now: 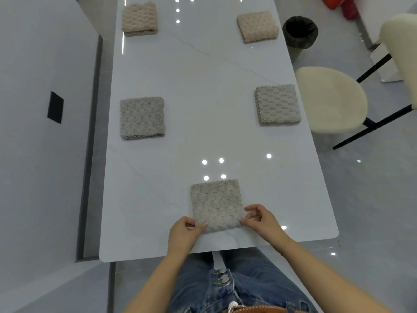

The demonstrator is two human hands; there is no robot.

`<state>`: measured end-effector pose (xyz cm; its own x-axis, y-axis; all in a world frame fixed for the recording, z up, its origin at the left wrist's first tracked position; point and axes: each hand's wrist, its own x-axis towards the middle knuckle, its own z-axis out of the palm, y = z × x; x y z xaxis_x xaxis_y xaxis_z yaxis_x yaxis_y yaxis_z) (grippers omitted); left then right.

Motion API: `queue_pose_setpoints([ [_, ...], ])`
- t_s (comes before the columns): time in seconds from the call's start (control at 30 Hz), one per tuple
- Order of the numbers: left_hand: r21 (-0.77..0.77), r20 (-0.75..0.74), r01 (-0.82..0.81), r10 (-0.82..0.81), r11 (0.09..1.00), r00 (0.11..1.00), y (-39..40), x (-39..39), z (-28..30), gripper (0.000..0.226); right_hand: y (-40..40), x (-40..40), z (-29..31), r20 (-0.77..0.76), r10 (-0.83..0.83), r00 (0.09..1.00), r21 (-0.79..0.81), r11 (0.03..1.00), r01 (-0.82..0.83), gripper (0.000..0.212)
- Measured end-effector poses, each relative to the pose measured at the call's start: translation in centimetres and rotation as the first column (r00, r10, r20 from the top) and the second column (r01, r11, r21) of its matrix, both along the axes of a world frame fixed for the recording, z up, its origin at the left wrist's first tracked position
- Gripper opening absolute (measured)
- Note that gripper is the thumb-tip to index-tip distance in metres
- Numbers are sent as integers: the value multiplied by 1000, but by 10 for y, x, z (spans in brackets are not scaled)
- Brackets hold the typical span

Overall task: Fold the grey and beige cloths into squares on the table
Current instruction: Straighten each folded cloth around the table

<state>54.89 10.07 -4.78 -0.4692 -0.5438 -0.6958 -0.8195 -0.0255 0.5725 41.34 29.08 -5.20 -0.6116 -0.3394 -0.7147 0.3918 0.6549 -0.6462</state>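
Note:
A grey-beige textured cloth [216, 204], folded into a square, lies near the front edge of the white table [203, 86]. My left hand [185, 231] pinches its near left corner. At the near right corner my right hand [259, 219] pinches the cloth's edge with curled fingers. Two grey folded squares lie mid-table, one at the left [142, 117] and one at the right [278, 104]. Two beige folded squares lie at the far end, one on the left [139, 18] and one on the right [257, 26].
A cream chair [330, 99] with black legs stands close to the table's right side, and a black bin [300, 30] sits beyond it. A pale wall with a black plate [55, 107] runs along the left.

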Motion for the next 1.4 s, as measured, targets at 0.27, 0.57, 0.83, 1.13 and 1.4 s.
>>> queue_pose_setpoints([
  [0.27,-72,4,-38,38,997,999,1,1,-3,20,-2,7,-6,-62,65,996,29,998,-63,25],
  [0.57,-56,-4,-110,110,992,994,3,1,3,20,-3,14,-5,-111,88,990,39,996,-84,21],
  [0.83,-389,-88,220,-274,894,958,-51,3,20,24,-26,16,36,-367,394,843,279,911,-304,50],
  [1.13,-593,-54,593,-762,545,646,-180,25,36,46,-134,87,64,-487,502,715,430,850,-304,72],
  [1.4,-711,232,691,-885,129,404,-239,36,52,60,-185,131,65,-522,458,720,473,857,-202,81],
])
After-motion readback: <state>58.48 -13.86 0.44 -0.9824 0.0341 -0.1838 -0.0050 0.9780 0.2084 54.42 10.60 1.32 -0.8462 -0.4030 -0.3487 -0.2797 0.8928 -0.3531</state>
